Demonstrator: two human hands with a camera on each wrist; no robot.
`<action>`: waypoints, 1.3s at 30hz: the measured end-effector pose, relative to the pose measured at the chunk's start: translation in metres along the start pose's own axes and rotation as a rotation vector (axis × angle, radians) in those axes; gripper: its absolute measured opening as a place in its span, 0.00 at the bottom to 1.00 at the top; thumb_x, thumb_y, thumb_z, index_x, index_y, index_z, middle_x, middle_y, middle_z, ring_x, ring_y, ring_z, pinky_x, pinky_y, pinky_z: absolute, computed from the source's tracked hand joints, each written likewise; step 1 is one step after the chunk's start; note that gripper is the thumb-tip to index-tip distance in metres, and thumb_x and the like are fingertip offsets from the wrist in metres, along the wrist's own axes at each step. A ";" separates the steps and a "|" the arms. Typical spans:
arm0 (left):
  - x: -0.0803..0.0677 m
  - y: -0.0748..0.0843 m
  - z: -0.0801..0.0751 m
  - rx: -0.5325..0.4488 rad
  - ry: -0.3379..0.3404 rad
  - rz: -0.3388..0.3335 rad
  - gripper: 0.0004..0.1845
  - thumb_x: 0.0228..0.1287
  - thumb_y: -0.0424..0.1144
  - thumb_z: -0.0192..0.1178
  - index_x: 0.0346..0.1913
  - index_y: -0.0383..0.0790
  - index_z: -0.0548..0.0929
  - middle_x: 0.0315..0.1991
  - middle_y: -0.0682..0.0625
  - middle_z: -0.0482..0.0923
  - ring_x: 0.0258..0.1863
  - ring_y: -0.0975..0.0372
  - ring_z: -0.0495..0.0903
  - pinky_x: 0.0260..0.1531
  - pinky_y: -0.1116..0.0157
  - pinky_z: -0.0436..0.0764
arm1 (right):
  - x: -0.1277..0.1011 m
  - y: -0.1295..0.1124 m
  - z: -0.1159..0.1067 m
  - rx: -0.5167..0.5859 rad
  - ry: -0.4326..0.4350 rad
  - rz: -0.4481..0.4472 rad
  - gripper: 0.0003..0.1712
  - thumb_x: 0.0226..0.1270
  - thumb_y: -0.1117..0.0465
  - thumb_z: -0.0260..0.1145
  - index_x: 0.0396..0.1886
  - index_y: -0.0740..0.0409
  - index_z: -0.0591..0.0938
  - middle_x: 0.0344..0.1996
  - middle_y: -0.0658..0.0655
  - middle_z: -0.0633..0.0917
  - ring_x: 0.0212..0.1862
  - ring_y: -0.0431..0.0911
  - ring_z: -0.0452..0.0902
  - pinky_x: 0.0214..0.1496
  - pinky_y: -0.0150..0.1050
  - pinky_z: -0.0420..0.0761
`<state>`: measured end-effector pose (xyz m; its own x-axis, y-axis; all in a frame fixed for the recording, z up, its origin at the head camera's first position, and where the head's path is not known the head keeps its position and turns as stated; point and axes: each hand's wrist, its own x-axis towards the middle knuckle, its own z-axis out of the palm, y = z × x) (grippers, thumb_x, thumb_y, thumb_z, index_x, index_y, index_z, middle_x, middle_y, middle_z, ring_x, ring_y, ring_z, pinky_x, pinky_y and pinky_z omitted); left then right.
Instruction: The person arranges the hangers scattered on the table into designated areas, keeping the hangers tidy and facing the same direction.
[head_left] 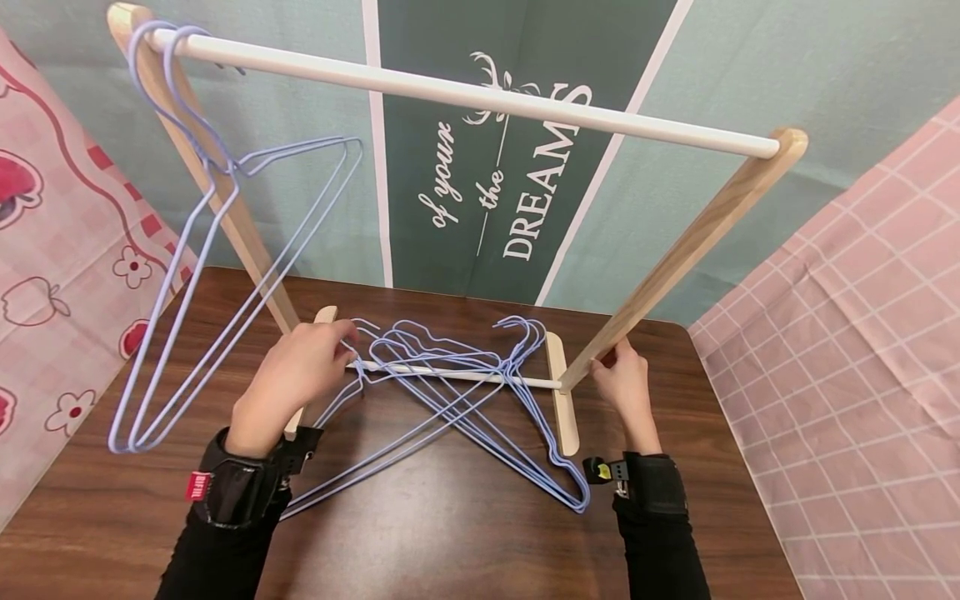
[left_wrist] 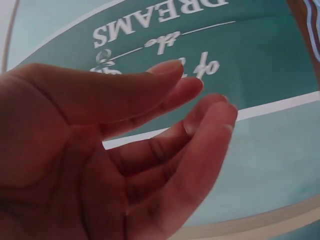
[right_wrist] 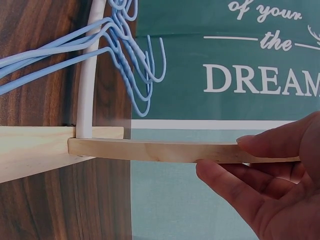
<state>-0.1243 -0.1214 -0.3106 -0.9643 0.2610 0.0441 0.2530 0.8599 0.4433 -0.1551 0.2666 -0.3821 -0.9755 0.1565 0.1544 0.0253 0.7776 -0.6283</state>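
Note:
A small clothes rack with wooden uprights and a white top bar stands on the table. My right hand pinches its right upright low down, thumb on one side and fingers on the other. Beside the left upright is my left hand, fingers loosely curved, near the hooks of the lying hangers. Nothing shows between its fingers in the left wrist view. Two blue hangers hang at the top bar's left end. Several more blue hangers lie crossed over the lower bar.
Wooden feet support the rack on the brown table. Behind it hangs a green cloth with white lettering. Pink patterned cloth borders the right side, and fruit-printed cloth the left.

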 end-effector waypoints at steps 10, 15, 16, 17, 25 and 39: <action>0.005 -0.018 0.025 -0.040 -0.066 -0.020 0.06 0.55 0.30 0.57 0.36 0.35 0.79 0.24 0.48 0.78 0.24 0.56 0.74 0.26 0.56 0.71 | -0.001 0.001 0.000 -0.006 0.015 -0.007 0.13 0.56 0.71 0.58 0.42 0.72 0.72 0.29 0.69 0.78 0.31 0.59 0.76 0.25 0.40 0.72; 0.007 -0.027 0.038 -0.048 -0.086 -0.007 0.04 0.54 0.30 0.57 0.34 0.34 0.79 0.25 0.47 0.78 0.24 0.56 0.74 0.28 0.57 0.72 | -0.001 0.002 0.001 -0.014 0.014 -0.012 0.14 0.56 0.70 0.58 0.43 0.72 0.72 0.29 0.69 0.79 0.31 0.58 0.76 0.25 0.41 0.72; 0.007 -0.029 0.041 -0.051 -0.086 -0.005 0.04 0.53 0.30 0.57 0.33 0.34 0.79 0.25 0.47 0.78 0.24 0.57 0.74 0.28 0.57 0.72 | -0.001 0.002 0.001 -0.014 0.014 -0.013 0.14 0.56 0.70 0.58 0.43 0.72 0.72 0.30 0.69 0.78 0.31 0.58 0.76 0.26 0.41 0.72; 0.007 -0.031 0.044 -0.054 -0.085 -0.003 0.04 0.52 0.30 0.57 0.32 0.35 0.79 0.25 0.47 0.78 0.24 0.57 0.73 0.28 0.57 0.72 | -0.001 0.002 0.001 -0.014 0.015 -0.013 0.14 0.56 0.71 0.58 0.43 0.72 0.72 0.30 0.69 0.78 0.31 0.59 0.76 0.26 0.42 0.73; 0.008 -0.042 0.063 -0.040 -0.081 -0.001 0.05 0.51 0.28 0.53 0.22 0.40 0.75 0.19 0.51 0.70 0.20 0.58 0.68 0.23 0.61 0.68 | 0.000 0.001 0.001 -0.025 0.014 -0.019 0.14 0.56 0.71 0.59 0.42 0.72 0.72 0.30 0.70 0.79 0.31 0.59 0.76 0.27 0.44 0.73; 0.012 -0.057 0.085 0.005 -0.114 -0.066 0.04 0.46 0.27 0.54 0.26 0.37 0.77 0.20 0.49 0.74 0.21 0.55 0.73 0.23 0.58 0.71 | 0.001 0.001 0.001 -0.020 0.013 -0.019 0.13 0.56 0.71 0.59 0.42 0.72 0.73 0.30 0.70 0.79 0.30 0.59 0.76 0.26 0.43 0.73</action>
<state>-0.1434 -0.1299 -0.4116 -0.9639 0.2516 -0.0877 0.1897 0.8792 0.4370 -0.1559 0.2671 -0.3832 -0.9728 0.1501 0.1763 0.0118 0.7927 -0.6095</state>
